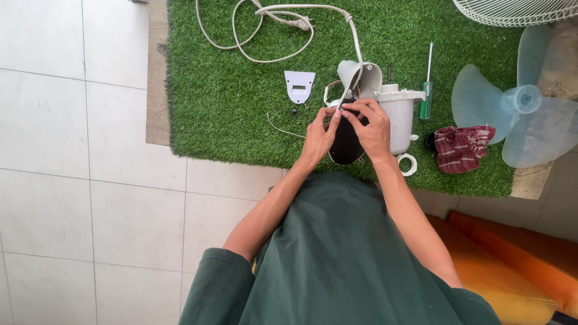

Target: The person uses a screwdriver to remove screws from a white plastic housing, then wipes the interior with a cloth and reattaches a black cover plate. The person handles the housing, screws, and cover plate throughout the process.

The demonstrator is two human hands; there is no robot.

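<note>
A partly dismantled white fan body [397, 114] lies on a green artificial-grass mat [229, 90]. My left hand [319, 135] and my right hand [370, 129] meet over its black motor part [345, 147], fingertips pinching a small piece at the top of it. A grey neck cover [361, 77] with the white power cord [265, 36] running from it stands just beyond my fingers. What exactly the fingertips hold is too small to tell.
A small white cover plate [299, 85] and loose screws lie left of the hands. A green-handled screwdriver [427, 90], a red checked cloth [460, 147], a translucent fan blade [518, 102] and a white grille [518, 11] are to the right. An orange cushion [518, 259] is at lower right.
</note>
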